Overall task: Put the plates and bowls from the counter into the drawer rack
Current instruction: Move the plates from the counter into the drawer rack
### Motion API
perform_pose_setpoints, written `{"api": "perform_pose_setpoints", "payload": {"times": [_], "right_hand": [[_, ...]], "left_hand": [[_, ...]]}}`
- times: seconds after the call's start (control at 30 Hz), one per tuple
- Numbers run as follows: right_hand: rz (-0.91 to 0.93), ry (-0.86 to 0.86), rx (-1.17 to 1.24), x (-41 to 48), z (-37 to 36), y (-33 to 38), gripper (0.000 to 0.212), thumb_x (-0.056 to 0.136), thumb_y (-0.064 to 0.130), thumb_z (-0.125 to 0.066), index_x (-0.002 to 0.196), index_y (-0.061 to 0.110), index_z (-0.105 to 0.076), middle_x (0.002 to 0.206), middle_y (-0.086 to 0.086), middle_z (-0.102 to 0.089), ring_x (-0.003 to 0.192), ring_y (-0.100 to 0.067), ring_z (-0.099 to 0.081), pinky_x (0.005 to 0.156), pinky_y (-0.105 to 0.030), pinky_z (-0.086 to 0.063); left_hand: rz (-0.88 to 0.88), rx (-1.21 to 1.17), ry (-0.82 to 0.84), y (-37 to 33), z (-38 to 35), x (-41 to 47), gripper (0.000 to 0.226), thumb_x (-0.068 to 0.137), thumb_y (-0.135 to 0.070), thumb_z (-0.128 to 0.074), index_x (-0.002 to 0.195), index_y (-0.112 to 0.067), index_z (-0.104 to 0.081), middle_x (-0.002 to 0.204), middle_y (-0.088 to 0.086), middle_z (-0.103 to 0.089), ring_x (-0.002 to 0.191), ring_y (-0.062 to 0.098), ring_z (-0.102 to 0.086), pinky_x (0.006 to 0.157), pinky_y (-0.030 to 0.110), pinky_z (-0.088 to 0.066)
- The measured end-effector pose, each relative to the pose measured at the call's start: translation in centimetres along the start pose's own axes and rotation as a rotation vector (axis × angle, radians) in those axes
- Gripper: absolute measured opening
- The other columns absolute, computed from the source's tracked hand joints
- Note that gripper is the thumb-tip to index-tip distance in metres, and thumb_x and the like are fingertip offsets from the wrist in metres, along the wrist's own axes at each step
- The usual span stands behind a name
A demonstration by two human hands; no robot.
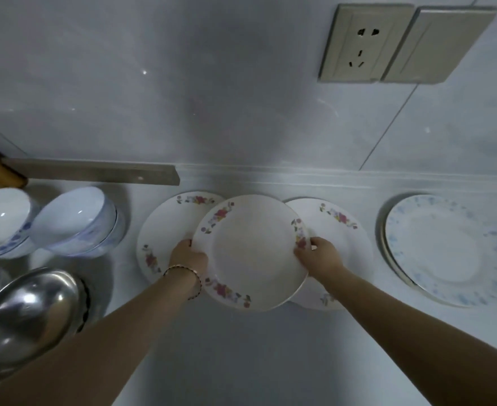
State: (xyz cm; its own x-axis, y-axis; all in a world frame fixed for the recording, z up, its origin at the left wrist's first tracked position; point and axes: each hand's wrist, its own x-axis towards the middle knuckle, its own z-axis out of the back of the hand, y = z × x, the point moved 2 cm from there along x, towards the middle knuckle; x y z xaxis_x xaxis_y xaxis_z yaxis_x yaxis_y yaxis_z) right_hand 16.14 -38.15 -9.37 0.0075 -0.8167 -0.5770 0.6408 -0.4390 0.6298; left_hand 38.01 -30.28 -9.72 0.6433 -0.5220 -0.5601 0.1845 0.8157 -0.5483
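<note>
Left hand (188, 256) and right hand (319, 254) are gripping the round white floral-rimmed ceramic plate (253, 252) at nine and three o'clock, over two like plates on the pale counter (241, 361). Likely stiff, glossy, slippery, breakable; opposite rims are suiting it.

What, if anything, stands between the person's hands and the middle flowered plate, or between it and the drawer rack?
Nothing: the left hand and right hand already have a grip on the middle flowered plate at opposite rims. The drawer rack is out of view, so that path cannot be judged.
</note>
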Motion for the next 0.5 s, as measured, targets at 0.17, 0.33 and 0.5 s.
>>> {"api": "perform_pose_setpoints", "payload": {"times": [0.17, 0.33, 0.5], "right_hand": [[0.056, -0.036, 0.031, -5.2, 3.6, -2.9, 0.029, 0.086, 0.017, -0.060, 0.110, 0.000, -0.063, 0.098, -0.016, -0.063, 0.102, -0.037, -0.061, 0.093, -0.042, -0.050], [0.153, -0.035, 0.013, -12.4, 7.4, -6.8, 0.022, 0.086, 0.013, -0.060, 0.103, 0.000, -0.065, 0.088, -0.011, -0.061, 0.083, -0.024, -0.057, 0.076, -0.029, -0.042], [0.184, -0.051, 0.005, -19.9, 9.5, -12.6, 0.022, 0.084, 0.012, -0.060, 0.100, -0.001, -0.066, 0.086, -0.013, -0.061, 0.080, -0.024, -0.058, 0.077, -0.036, -0.049]], "left_hand": [[-0.070, -0.059, 0.116, 1.2, 1.1, -6.5, 0.042, 0.077, -0.002, -0.058, 0.119, 0.001, -0.057, 0.114, 0.018, -0.061, 0.095, 0.028, -0.055, 0.082, 0.035, -0.050], [-0.066, -0.141, 0.234, 4.0, 1.0, -15.3, 0.069, 0.051, -0.013, -0.055, 0.118, 0.003, -0.053, 0.110, 0.017, -0.061, 0.096, 0.030, -0.059, 0.068, 0.033, -0.054], [-0.072, -0.223, 0.193, 8.7, -0.4, -24.1, 0.015, 0.074, 0.006, -0.060, 0.077, -0.006, -0.050, 0.081, 0.007, -0.052, 0.079, 0.025, -0.054, 0.074, 0.041, -0.054]]}}
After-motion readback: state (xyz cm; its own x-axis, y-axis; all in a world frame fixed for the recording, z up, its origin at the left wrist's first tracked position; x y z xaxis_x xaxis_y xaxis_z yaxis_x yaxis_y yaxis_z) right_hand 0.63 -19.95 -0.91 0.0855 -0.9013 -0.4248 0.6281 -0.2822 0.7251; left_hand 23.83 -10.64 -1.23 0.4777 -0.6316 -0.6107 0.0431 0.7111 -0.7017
